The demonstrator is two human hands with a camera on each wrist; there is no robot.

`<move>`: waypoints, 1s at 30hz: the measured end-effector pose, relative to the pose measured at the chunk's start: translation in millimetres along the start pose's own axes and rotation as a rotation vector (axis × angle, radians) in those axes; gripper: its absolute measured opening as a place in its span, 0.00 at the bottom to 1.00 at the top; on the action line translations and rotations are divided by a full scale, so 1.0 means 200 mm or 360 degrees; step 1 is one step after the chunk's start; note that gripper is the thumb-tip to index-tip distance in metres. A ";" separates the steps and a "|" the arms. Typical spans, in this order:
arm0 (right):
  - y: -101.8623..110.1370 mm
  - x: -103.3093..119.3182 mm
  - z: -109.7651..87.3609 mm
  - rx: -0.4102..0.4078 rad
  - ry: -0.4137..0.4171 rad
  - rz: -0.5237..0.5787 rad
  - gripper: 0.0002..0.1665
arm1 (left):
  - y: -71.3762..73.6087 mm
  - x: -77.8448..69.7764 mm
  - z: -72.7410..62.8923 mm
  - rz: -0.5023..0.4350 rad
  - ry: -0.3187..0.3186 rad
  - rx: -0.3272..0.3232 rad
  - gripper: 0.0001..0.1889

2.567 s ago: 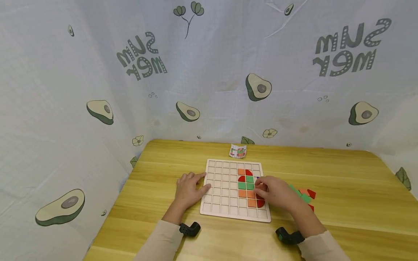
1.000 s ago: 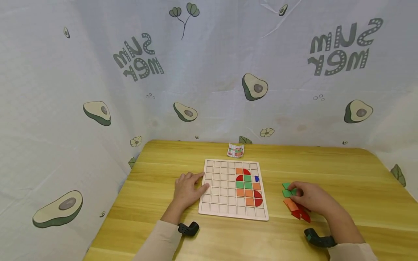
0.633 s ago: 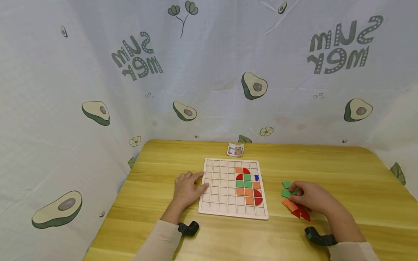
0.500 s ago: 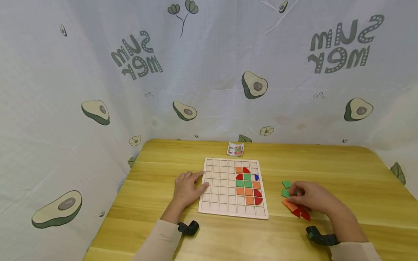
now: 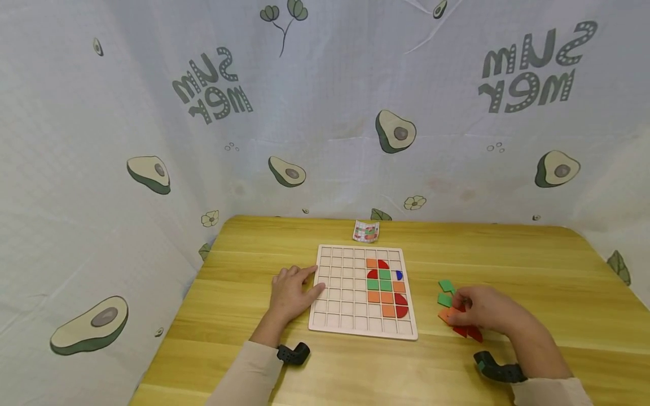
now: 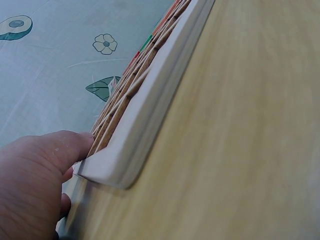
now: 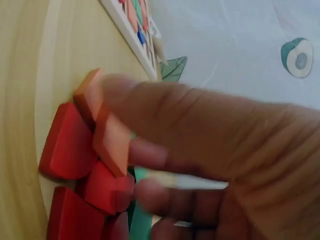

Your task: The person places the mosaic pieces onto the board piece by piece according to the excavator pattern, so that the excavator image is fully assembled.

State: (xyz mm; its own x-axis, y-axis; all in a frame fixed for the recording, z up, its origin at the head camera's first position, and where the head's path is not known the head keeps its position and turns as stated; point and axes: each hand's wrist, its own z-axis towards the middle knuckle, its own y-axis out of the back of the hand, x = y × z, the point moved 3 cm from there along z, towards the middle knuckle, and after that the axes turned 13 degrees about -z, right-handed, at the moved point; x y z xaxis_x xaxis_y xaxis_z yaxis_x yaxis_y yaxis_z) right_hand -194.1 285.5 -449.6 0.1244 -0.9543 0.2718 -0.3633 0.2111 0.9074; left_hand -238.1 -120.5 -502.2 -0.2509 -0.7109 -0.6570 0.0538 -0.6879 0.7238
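Observation:
A pale wooden grid board [image 5: 335, 324] lies on the table, with orange and green squares, red rounded tiles and a blue semicircle [image 5: 399, 275] in its right-hand cells. My left hand [image 5: 291, 294] rests at the board's left edge; in the left wrist view the thumb [image 6: 60, 150] touches the corner rim. To the right of the board, my right hand [image 5: 482, 307] is over a loose pile of tiles. Its thumb and finger pinch an orange square tile [image 7: 114, 142], seen tilted in the right wrist view. Beside it lie another orange tile [image 7: 89, 95] and red tiles [image 7: 70, 142].
Green tiles [image 5: 445, 300] lie just left of the right hand. Behind the board stands a small curled pattern card [image 5: 366, 232]. A patterned cloth [image 5: 325, 113] hangs along the back of the wooden table [image 5: 533, 282].
My right hand has moved from the board's right side to the loose tiles, then from the green ones toward the orange ones, pinching one. The left hand stays at the board's edge.

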 end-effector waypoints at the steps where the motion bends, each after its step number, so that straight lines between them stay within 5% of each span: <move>1: 0.00 0.00 0.00 0.0010 0.0000 -0.0003 0.17 | 0.00 0.00 0.00 -0.0001 -0.0001 -0.0001 0.28; 9: -0.02 0.07 0.01 -0.0188 0.0155 -0.0089 0.13 | 0.00 0.00 0.00 -0.0002 0.0002 0.0002 0.28; 21: -0.12 0.52 0.11 -0.0319 0.0421 -0.0185 0.14 | 0.00 0.00 0.00 0.0014 0.0006 -0.0002 0.27; 30: -0.19 0.66 0.19 -0.0384 0.0608 -0.0216 0.12 | 0.00 0.00 0.00 0.0017 0.0006 -0.0010 0.27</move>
State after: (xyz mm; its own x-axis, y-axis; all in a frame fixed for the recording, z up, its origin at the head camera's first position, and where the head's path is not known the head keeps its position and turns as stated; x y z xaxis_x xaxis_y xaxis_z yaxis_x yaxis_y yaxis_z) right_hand -198.9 144.2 -459.8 0.5032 -0.8401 0.2026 -0.1006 0.1759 0.9792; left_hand -237.6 -120.4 -501.7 -0.2464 -0.7187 -0.6503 0.0623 -0.6813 0.7294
